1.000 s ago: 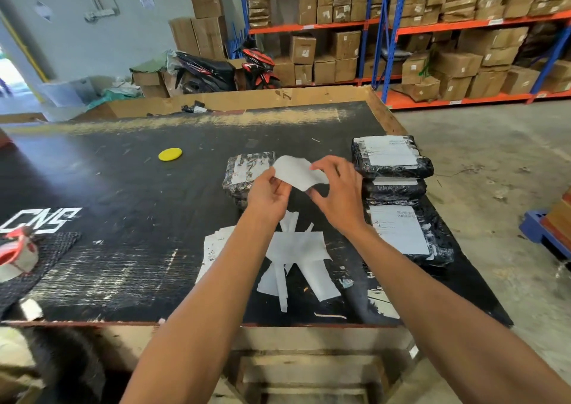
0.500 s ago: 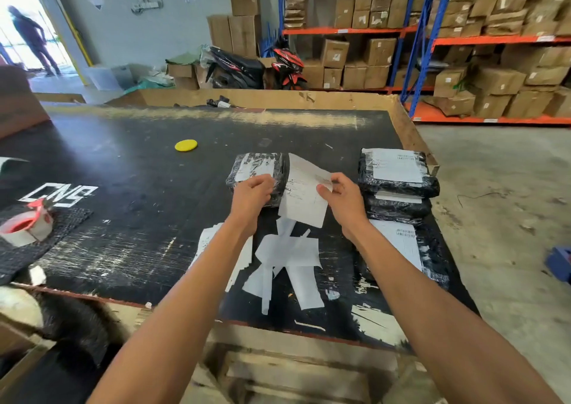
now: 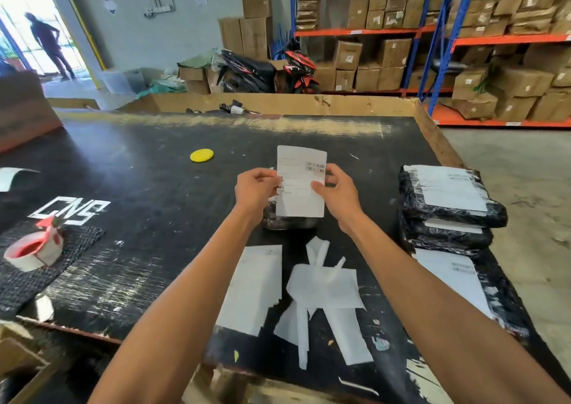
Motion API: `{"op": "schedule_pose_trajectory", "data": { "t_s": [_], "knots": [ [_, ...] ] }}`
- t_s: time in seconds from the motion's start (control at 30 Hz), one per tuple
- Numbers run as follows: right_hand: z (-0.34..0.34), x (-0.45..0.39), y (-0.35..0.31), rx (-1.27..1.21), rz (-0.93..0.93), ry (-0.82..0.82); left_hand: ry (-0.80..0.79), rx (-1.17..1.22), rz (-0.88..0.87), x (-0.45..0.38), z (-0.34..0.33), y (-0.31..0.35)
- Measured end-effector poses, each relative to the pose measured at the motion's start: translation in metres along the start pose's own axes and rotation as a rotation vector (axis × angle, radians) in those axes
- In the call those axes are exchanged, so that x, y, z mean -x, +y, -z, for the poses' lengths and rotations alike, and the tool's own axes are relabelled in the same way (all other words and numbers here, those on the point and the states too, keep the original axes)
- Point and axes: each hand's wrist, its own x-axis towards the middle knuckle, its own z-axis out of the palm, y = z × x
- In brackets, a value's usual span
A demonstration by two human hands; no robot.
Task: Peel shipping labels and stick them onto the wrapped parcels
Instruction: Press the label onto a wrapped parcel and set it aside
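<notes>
I hold a white shipping label (image 3: 301, 184) upright above the table, printed side toward me, a barcode near its top right. My left hand (image 3: 256, 192) pinches its left edge and my right hand (image 3: 338, 192) pinches its right edge. Just below and behind the label lies a black wrapped parcel (image 3: 289, 220), mostly hidden by the label and my hands. On the right stands a stack of black wrapped parcels (image 3: 448, 206) with labels on them, and one more labelled parcel (image 3: 457, 280) lies in front of it. A stack of label sheets (image 3: 251, 286) lies near my left forearm.
Peeled white backing strips (image 3: 324, 298) are heaped on the black table (image 3: 148, 187) between my arms. A tape dispenser (image 3: 34, 247) sits on a mat at left, a yellow disc (image 3: 201, 155) farther back. Shelves of cartons, a motorbike and a person in the doorway are beyond.
The label has been lifted from over the parcel and turned upright between both hands, now facing me. The camera view has shifted closer and slightly left.
</notes>
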Motion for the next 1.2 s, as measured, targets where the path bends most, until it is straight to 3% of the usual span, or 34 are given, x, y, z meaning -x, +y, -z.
{"op": "schedule_pose_trajectory", "data": {
  "t_s": [0.57,0.77,0.93,1.03,1.13,1.2],
  "knots": [
    [-0.054,-0.067,0.034,0.285,-0.095,-0.071,-0.067,-0.068,0.079,-0.092,0.02,-0.039],
    [-0.06,-0.065,0.049,0.406,-0.01,0.015,-0.123,-0.231,-0.097,-0.088,0.017,-0.048],
    [-0.06,-0.06,0.051,0.313,-0.021,0.147,-0.139,-0.414,-0.283,-0.083,0.016,-0.059],
    [-0.058,-0.058,0.053,0.488,0.086,0.257,-0.131,-0.489,-0.376,-0.079,0.014,-0.063],
    [-0.057,-0.059,0.055,0.667,0.187,0.182,-0.103,-0.499,-0.336,-0.081,0.012,-0.062],
    [-0.055,-0.064,0.054,0.732,0.221,0.1,-0.112,-0.565,-0.412,-0.089,0.013,-0.064]
  ]
}}
